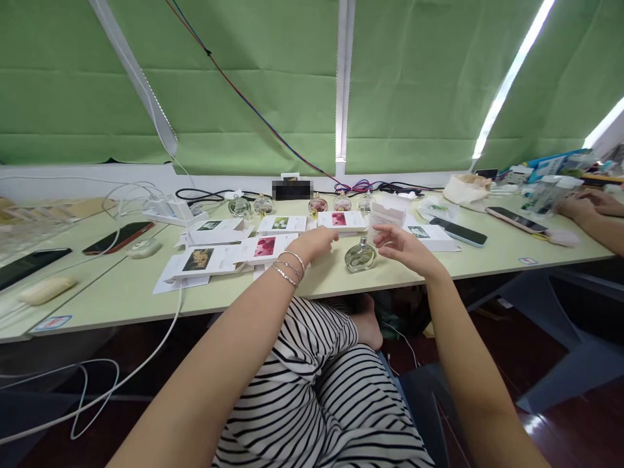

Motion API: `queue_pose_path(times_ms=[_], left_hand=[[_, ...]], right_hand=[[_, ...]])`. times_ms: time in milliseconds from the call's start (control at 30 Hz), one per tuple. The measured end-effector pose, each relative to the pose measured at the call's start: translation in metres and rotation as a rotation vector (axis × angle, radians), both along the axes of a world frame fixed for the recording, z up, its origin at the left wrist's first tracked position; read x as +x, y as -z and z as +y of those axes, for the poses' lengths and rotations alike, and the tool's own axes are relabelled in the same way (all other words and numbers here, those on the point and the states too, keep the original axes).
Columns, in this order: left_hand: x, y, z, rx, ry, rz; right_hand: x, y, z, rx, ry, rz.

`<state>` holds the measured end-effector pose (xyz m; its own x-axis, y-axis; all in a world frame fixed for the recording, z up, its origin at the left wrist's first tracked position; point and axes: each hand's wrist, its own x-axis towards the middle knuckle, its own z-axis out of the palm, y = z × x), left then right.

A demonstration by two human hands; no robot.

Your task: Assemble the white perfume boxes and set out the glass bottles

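A clear, flat round glass bottle (359, 258) with greenish plant matter inside stands upright near the table's front edge. Beside its right side is my right hand (402, 250), fingers bent and apart; whether they touch the bottle I cannot tell. Just behind those fingers a small white box (389, 216) stands up with print on it. My left hand (318, 244), wearing bracelets at the wrist, hovers left of the bottle with loosely bent fingers and nothing visible in them. White boxes with flower pictures lie near it, one with pink flowers (264, 247) and one with yellowish flowers (199, 260).
Several similar bottles, including a reddish one (318, 204), line the back. Phones lie at right (458, 232) and left (119, 237). Cables (209, 195) run along the wall and over the left side. Another person's hand (582, 205) rests at far right by clear containers (550, 195).
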<state>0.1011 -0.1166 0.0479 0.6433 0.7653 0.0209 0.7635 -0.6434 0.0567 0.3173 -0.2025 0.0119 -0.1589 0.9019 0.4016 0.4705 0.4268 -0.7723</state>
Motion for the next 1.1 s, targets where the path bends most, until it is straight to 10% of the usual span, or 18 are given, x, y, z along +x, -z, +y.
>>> queue_pose_path(times_ms=[267,700,967,1100], left_hand=[[0.014,-0.018,-0.015,0.28,0.237,-0.765],[0.025,-0.015,-0.03,-0.006,0.405,-0.474],[0.01,-0.005,-0.019,-0.33,0.394,-0.322],[0.016,0.003,-0.017,-0.247,0.35,-0.196]], right_hand=[[-0.002,-0.004,-0.003,0.142,0.232,-0.066],[-0.006,-0.012,-0.01,0.237,0.311,-0.159],[-0.009,0.005,-0.002,-0.134,0.067,-0.455],[-0.025,0.007,0.002,-0.13,0.138,-0.555]])
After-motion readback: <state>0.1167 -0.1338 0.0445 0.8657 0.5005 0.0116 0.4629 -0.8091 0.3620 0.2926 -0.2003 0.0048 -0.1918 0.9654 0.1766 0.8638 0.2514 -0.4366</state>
